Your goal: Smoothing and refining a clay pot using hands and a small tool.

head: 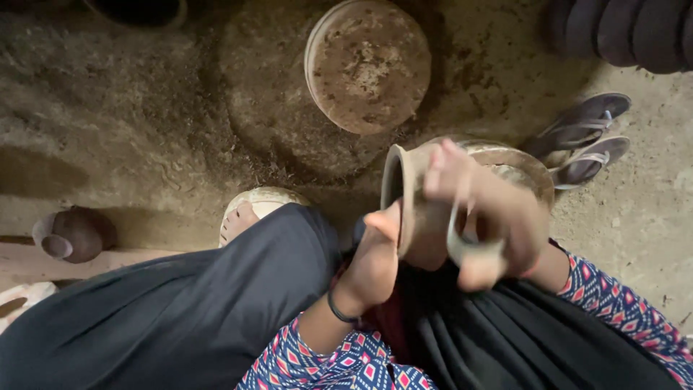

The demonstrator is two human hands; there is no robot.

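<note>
Gripping a clay pot (413,189) over the lap, the left hand (375,260) closes on its rim while the right hand (487,217) presses a ring-shaped scraper (469,249) against its side. Beyond sit a clay-caked round slab (368,65), sandals (585,137), a small pot (72,235).

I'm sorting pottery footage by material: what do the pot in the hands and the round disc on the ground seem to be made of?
Pot: apparently unfired clay, matte grey-brown, unglazed, smooth rim. Round disc: cannot tell for sure, maybe wood or stone; flat, dull, crusted with dried clay patches. The left hand steadies the pot; the right hand works it with a loop-shaped tool.
</note>
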